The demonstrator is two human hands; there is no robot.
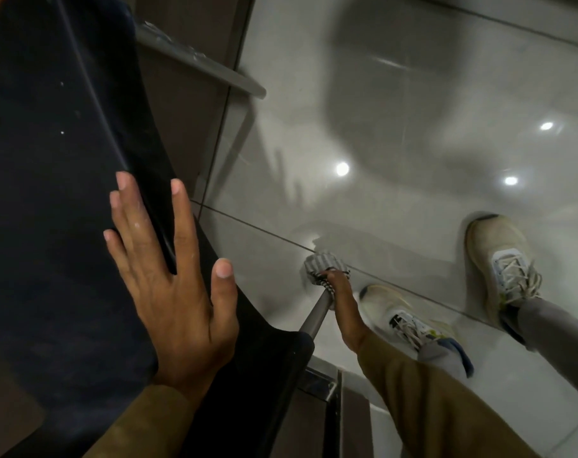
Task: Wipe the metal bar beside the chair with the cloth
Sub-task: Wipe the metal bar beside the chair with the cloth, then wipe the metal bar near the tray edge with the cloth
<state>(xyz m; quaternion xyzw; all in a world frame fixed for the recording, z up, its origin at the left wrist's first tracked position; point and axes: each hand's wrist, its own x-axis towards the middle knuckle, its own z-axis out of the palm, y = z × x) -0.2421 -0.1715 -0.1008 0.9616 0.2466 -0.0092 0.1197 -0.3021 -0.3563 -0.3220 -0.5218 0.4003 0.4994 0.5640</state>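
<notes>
A dark chair (66,160) fills the left of the view. My left hand (172,285) lies flat and open on its seat edge, fingers spread. Beside the chair a thin metal bar (315,314) runs down toward the floor. My right hand (342,299) reaches down along the bar and is closed on a grey striped cloth (324,264), which is wrapped around the bar's lower end near the floor. The bottom of the bar is hidden by the cloth.
The glossy grey tiled floor (413,127) reflects ceiling lights. My two feet in pale sneakers (409,320) (499,259) stand right of the bar. Another grey metal bar (201,66) crosses at upper centre. A metal bracket (317,385) sits below the chair's edge.
</notes>
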